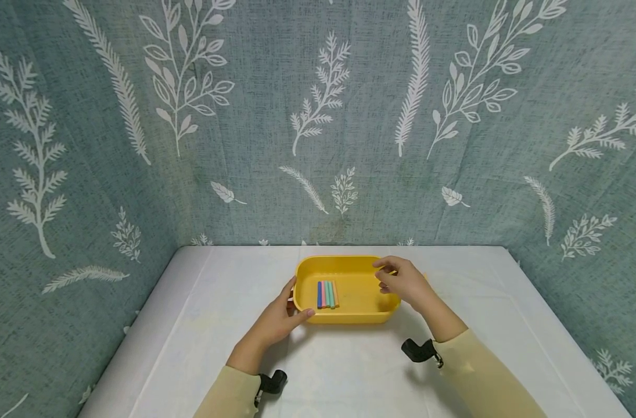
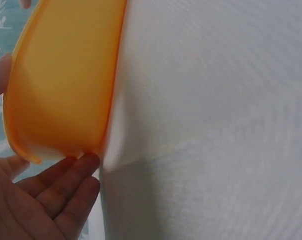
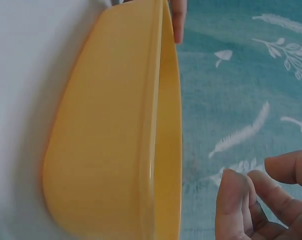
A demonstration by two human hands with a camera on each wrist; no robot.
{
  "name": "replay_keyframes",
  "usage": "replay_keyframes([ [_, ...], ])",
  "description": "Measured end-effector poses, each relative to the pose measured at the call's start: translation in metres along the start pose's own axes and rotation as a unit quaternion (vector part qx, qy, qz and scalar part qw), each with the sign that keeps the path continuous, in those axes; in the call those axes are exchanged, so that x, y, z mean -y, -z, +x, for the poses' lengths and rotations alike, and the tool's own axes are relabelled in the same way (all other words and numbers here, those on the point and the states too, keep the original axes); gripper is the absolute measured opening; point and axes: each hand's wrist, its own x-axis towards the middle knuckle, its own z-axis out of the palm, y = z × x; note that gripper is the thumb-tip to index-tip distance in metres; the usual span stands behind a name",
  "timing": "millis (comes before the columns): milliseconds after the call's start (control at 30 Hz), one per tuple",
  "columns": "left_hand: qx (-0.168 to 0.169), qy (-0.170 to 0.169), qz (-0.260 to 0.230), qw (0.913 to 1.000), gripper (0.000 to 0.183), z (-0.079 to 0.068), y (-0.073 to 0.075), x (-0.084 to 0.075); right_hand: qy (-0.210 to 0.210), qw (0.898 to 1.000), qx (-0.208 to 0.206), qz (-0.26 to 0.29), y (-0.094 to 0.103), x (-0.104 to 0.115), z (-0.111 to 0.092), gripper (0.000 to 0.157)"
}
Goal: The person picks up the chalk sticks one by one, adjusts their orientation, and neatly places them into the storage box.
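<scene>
yellow tray (image 1: 358, 290) between the hands (image 1: 277, 320) (image 1: 405, 283)

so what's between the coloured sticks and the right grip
In the head view, only bare yellow tray floor lies between the coloured sticks and the right grip.

Yellow tray (image 1: 344, 318): open-topped, rounded corners, upright near far edge of table (image 1: 344, 377). Inside, toward its left edge: 5 slim sticks (image 1: 327, 295), flat, side by side, blue leftmost, light orange rightmost.
</scene>
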Motion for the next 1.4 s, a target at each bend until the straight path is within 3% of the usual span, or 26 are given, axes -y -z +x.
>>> replay_keyframes([
  [467, 0.003, 0.007, -0.003, 1.0000, 0.099, 0.000, -0.002, 0.001, 0.020, 0.995, -0.067, -0.069, 0.038, -0.030, -0.005, 0.035],
  [833, 0.001, 0.001, 0.001, 1.0000, 0.100, 0.000, -0.002, 0.002, -0.005, 0.986, -0.101, -0.135, 0.057, -0.061, 0.001, 0.037],
  [1033, 0.001, 0.000, 0.000, 1.0000, 0.101, 0.000, -0.002, 0.000, -0.010, 0.982, -0.103, -0.158, 0.068, -0.082, 0.006, 0.039],
  [1400, -0.001, 0.005, -0.001, 1.0000, 0.100, 0.001, 0.000, -0.001, -0.028, 0.980, -0.084, -0.179, 0.077, -0.102, 0.014, 0.046],
])
